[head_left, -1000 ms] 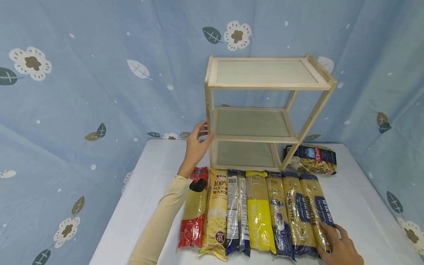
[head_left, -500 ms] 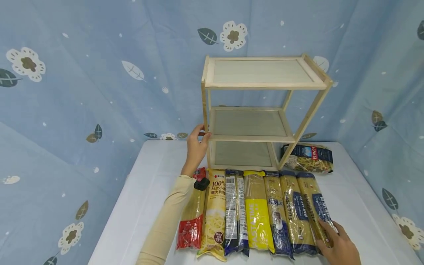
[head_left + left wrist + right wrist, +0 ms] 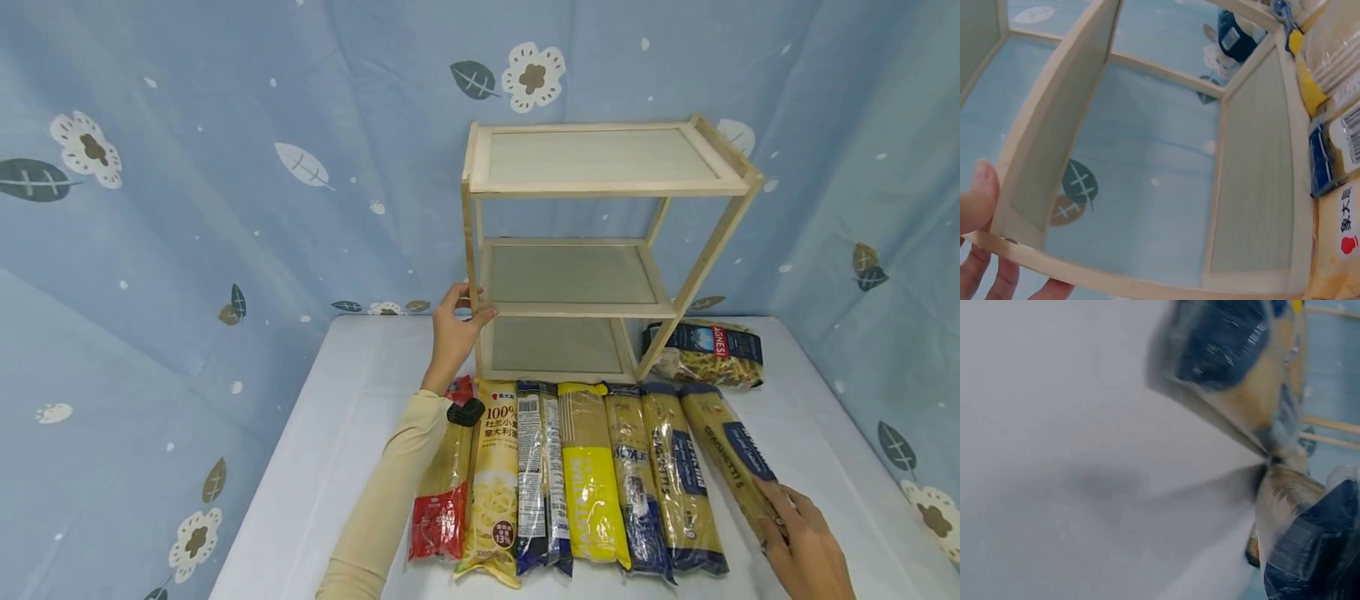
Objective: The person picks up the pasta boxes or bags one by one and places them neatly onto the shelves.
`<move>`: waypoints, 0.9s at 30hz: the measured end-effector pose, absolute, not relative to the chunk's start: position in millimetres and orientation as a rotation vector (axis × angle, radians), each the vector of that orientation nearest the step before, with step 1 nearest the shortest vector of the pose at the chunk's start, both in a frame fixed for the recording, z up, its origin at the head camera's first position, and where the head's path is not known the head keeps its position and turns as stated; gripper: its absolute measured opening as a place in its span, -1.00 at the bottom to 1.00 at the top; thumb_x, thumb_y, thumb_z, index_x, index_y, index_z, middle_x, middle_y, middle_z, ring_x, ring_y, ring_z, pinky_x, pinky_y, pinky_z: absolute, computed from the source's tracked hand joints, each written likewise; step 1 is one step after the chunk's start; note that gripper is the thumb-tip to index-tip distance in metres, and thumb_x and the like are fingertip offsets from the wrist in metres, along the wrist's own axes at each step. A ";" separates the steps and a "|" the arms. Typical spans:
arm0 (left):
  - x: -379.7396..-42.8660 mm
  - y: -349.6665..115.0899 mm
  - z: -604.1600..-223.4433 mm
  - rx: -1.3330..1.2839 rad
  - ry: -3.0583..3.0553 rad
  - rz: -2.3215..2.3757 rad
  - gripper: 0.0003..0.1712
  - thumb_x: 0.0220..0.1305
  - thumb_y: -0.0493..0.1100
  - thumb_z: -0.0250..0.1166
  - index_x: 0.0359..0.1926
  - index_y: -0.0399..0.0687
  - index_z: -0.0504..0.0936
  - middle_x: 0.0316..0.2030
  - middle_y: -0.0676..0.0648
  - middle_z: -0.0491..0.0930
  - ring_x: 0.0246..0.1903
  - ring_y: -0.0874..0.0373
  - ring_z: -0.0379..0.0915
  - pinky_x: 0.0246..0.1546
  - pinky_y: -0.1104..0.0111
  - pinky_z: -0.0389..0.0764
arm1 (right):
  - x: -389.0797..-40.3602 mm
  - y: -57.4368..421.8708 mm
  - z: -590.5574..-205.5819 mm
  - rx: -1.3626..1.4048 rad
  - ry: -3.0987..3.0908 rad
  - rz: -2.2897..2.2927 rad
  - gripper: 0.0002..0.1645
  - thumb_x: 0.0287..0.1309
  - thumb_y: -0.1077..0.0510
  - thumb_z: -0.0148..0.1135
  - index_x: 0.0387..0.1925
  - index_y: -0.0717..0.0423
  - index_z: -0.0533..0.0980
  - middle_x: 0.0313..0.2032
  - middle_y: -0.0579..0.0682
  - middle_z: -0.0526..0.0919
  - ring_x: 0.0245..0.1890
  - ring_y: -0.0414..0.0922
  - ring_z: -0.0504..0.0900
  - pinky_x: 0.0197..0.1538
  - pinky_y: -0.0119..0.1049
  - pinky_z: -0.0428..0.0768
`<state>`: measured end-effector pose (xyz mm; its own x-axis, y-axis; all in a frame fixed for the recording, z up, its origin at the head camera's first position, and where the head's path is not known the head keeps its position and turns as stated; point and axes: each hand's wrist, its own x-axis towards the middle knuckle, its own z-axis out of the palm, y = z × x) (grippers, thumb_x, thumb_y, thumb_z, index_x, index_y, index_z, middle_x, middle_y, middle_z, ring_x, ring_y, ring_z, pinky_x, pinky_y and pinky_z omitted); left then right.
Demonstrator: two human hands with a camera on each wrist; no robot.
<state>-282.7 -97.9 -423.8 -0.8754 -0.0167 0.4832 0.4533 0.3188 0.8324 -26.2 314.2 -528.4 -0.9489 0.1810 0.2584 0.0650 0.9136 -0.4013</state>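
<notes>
My left hand (image 3: pixel 454 337) grips the left front post of a three-tier wooden shelf rack (image 3: pixel 573 309) at its middle tier. In the left wrist view the thumb (image 3: pixel 980 199) lies on the frame's inner side, with fingers beyond the rail. With its fingers around the lower end, my right hand (image 3: pixel 810 546) holds the rightmost spaghetti pack (image 3: pixel 723 446), which slants away from the row. A second, similar spaghetti pack (image 3: pixel 681 483) lies to its left. In the right wrist view the held pack's dark blue end (image 3: pixel 1313 550) shows above the white surface, and the hand is out of sight.
More pasta packs lie side by side before the rack: a red one (image 3: pixel 438 521), a cream one (image 3: pixel 495 492), a dark blue one (image 3: pixel 531 483), a yellow one (image 3: pixel 595 500) and a blue-ended one (image 3: pixel 636 492). An Agnesi pasta bag (image 3: pixel 708 354) lies behind the rack's right post.
My right hand has moved right with the spaghetti pack's lower end, opening a gap beside the neighbouring pack. The left hand stays on the rack's post.
</notes>
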 end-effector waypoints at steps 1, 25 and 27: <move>-282.8 -97.0 -423.7 -0.385 -2.180 -1.574 -0.56 0.09 -0.11 0.43 -0.02 -0.13 0.55 -0.11 -0.04 0.52 -0.16 0.12 0.45 -0.35 0.27 0.61 | -25.7 315.0 -525.4 -0.185 -2.776 0.565 -0.42 0.03 0.48 0.21 0.16 0.39 0.37 -0.05 0.50 0.34 -0.16 0.38 0.36 -0.32 0.24 0.38; -283.8 -81.1 -427.3 -0.372 -2.136 -1.486 -0.62 0.16 -0.17 0.39 -0.04 -0.24 0.54 -0.22 -0.10 0.52 -0.24 0.08 0.43 -0.41 0.29 0.58 | -27.4 305.5 -401.7 -0.210 -2.555 0.559 -0.40 0.24 0.53 0.00 0.31 0.30 0.26 0.04 0.48 0.37 -0.22 0.34 0.39 -0.23 -0.12 0.47; -282.7 -81.3 -427.4 -0.360 -2.148 -1.480 -0.64 0.16 -0.17 0.39 -0.06 -0.22 0.54 -0.23 -0.09 0.52 -0.25 0.09 0.43 -0.40 0.29 0.57 | -29.4 305.5 -391.3 -0.171 -2.512 0.592 -0.41 0.23 0.55 -0.02 0.29 0.32 0.28 0.01 0.48 0.39 -0.22 0.24 0.40 -0.17 -0.21 0.41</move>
